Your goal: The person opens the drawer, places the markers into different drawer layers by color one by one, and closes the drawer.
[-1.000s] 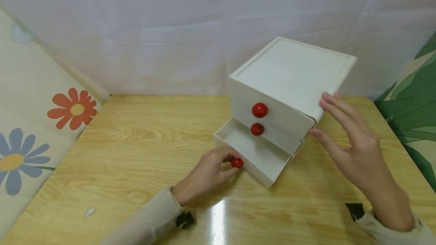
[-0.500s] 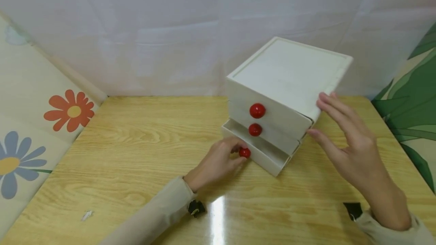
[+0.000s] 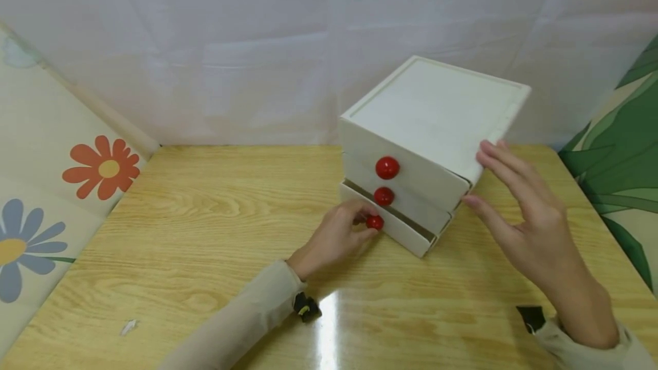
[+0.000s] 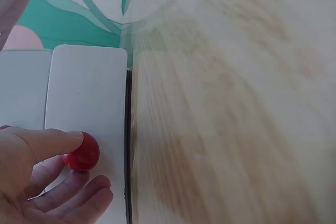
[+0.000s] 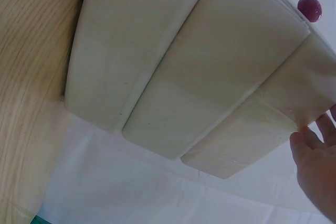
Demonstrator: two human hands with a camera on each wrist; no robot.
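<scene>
A white three-drawer box (image 3: pixel 442 110) stands angled on the table, its front turned toward the lower left. My left hand (image 3: pixel 334 238) pinches the round red knob (image 3: pixel 374 222) of the bottom drawer (image 3: pixel 408 237), which sticks out a little, leaving a narrow gap above its front. In the left wrist view the thumb and a finger hold that knob (image 4: pixel 84 153). The upper knob (image 3: pixel 387 168) and middle knob (image 3: pixel 384 196) are free, and both their drawers are closed. Against the box's right side rests my right hand (image 3: pixel 540 221), fingers extended at the top edge and thumb lower down.
The wooden table (image 3: pixel 221 198) meets a pale cloth backdrop (image 3: pixel 257 73). A small white scrap (image 3: pixel 129 326) lies at the lower left. Flower-printed panel (image 3: pixel 46 130) borders the left side, leaf-printed panel (image 3: pixel 622 159) the right.
The left hand has pushed the bottom drawer inward by its knob, moving up and right, so the wide opening is now a thin gap. The right hand stays against the box.
</scene>
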